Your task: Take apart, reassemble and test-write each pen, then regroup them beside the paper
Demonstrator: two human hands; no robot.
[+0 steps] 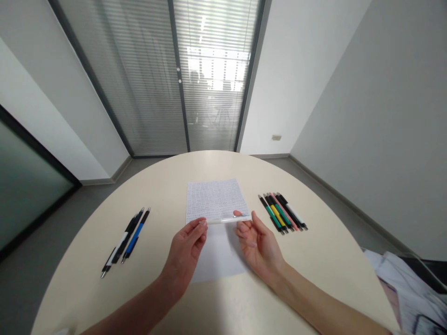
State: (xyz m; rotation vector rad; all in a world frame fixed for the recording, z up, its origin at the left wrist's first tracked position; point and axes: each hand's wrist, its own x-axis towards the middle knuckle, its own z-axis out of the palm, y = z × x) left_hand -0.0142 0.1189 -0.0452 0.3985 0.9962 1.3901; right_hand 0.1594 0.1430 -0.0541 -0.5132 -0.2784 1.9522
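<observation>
Both my hands hold a slim white pen level above a sheet of paper covered in handwriting. My left hand pinches the pen's left end with its fingertips. My right hand grips the right end between thumb and fingers. The paper lies in the middle of a round cream table.
Several pens with green, yellow, pink and white grips lie in a row right of the paper. Three dark pens, one with a blue grip, lie at the left. Clothing or a bag sits off the table's right edge. Blinds cover glass doors beyond.
</observation>
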